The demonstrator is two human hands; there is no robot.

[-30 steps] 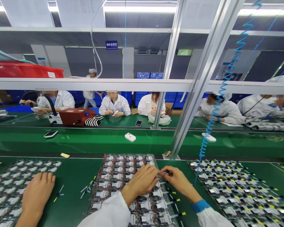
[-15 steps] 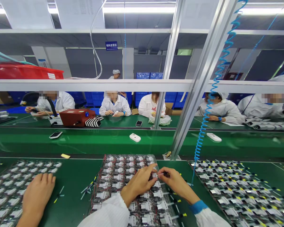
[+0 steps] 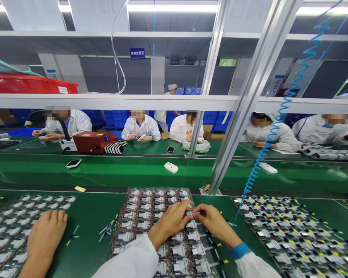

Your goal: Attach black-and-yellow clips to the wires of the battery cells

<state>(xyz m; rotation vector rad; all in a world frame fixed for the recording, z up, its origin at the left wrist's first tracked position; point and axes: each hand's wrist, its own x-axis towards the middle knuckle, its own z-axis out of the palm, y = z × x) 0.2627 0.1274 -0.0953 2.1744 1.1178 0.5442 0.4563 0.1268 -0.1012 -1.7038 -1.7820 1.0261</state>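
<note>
Since a second ago my hands have closed together over the middle tray (image 3: 158, 189), and the white device (image 3: 171, 167) on the belt has slid right. My left hand (image 3: 169, 223) presses its fingertips together on a lead (image 3: 195, 213) while my right hand (image 3: 216, 224) pinches a small dark piece (image 3: 202, 212) at the tray's far right; how many rows are done I cannot tell. A coiled blue hose (image 3: 261, 156) hangs just beyond my right hand, the neighbouring tray (image 3: 233, 199) lies near, and another person's hand (image 3: 46, 237) rests well apart on the left.
</note>
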